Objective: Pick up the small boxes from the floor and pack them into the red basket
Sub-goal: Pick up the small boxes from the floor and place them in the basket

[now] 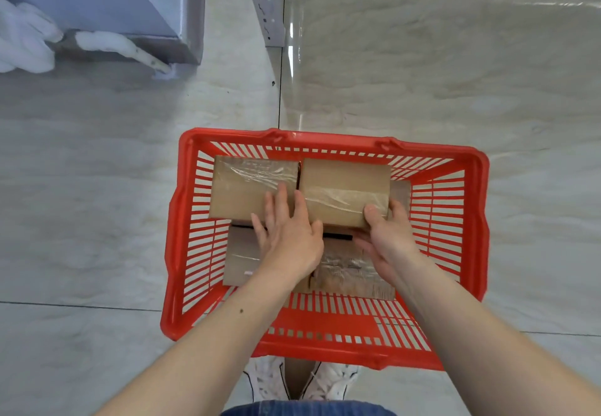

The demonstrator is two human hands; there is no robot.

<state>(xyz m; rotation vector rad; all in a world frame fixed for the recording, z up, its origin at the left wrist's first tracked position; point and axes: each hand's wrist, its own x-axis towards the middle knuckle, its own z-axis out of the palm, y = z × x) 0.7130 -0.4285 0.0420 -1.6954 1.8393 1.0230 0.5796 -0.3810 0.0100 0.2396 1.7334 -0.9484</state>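
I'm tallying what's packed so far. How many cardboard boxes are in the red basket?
4 visible in the red basket: far-left box, far-right box held by the right hand, near-left box, near-right box. More may be hidden beneath.

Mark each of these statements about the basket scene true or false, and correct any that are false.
1. The red basket stands on a tiled floor. True.
2. The basket holds no boxes. False: several cardboard boxes lie in it, in two layers.
3. The right hand holds the upper right box at its near right corner. True.
4. The left hand grips the basket's rim. False: it rests with straight fingers across the upper left box and the right one.
5. The boxes on top are wrapped in blue paper. False: they are brown cardboard with clear tape.
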